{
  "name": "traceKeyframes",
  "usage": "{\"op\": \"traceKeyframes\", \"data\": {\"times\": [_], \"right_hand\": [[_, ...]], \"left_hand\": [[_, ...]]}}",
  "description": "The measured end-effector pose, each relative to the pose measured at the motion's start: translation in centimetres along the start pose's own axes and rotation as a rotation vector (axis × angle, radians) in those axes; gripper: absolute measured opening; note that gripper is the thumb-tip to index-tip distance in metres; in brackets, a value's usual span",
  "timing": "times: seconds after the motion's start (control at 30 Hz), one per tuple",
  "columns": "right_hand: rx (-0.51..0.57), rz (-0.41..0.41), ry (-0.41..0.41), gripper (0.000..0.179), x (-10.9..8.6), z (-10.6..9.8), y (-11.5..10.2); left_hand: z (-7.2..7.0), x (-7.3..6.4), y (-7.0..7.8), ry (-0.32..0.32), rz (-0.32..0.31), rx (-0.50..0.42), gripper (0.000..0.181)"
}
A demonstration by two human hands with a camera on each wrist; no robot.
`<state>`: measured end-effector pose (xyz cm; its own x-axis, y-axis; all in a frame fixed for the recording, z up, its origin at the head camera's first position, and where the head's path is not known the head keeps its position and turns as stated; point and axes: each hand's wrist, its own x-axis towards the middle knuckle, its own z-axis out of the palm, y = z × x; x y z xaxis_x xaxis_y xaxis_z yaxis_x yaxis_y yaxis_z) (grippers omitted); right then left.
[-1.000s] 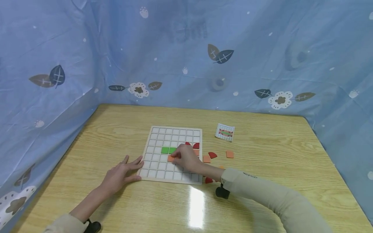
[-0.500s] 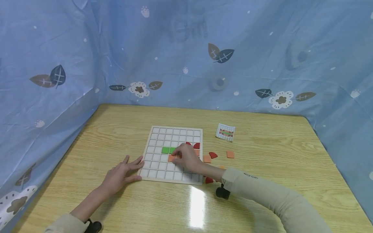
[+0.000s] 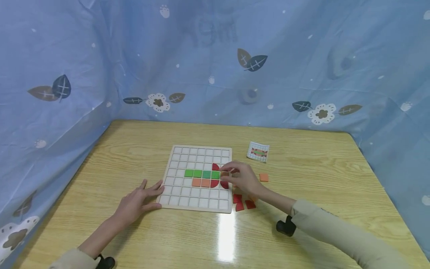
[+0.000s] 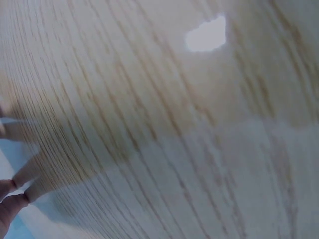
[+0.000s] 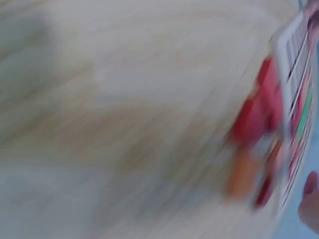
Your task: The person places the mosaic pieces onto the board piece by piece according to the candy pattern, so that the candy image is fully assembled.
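A white gridded board [image 3: 179,201] in a pale frame lies on the table. On it sit a row of green square tiles [image 3: 197,173], a pair of orange square tiles [image 3: 196,182] below, and several red quarter-round tiles [image 3: 214,183]. My left hand [image 3: 136,201] rests at the board's left edge, fingers spread; the left wrist view catches only fingertips [image 4: 11,203]. Above the board's right side is my right hand [image 3: 242,177], thumb and forefinger apart, with no tile visible between them. It partly covers the tiles there. The right wrist view is blurred.
Loose red tiles [image 3: 250,204] lie right of the board, with an orange square [image 3: 263,177] farther up. A small printed card [image 3: 258,152] showing a coloured pattern lies behind them. Blue patterned cloth [image 3: 215,67] hangs around the table's back and sides.
My right hand has let go of an orange tile in the lower row and moved right, uncovering green, orange and red tiles. The left hand stays at the board's edge.
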<state>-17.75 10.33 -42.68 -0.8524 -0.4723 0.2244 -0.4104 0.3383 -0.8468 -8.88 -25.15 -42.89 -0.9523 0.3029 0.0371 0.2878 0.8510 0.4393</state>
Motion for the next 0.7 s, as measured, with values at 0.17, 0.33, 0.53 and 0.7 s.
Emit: {"op": "traceKeyframes", "data": {"times": [0.17,0.33,0.53,0.7], "right_hand": [[0.042,-0.003,0.0,0.024,-2.3,-4.3,2.7],[-0.013,0.044,0.022,0.027,-4.7,-7.6,5.3],[-0.14,-0.002,0.023,0.026,-6.2,-9.2,6.8],[-0.183,0.003,0.025,0.022,-6.1,-9.5,6.4]], "left_hand": [[-0.1,0.0,0.0,0.004,0.006,-0.006,0.061],[-0.1,-0.1,0.0,0.001,0.012,-0.012,0.061],[-0.2,-0.1,0.1,0.006,0.01,-0.002,0.06],[-0.1,-0.2,0.2,0.01,0.014,-0.004,0.06]]}}
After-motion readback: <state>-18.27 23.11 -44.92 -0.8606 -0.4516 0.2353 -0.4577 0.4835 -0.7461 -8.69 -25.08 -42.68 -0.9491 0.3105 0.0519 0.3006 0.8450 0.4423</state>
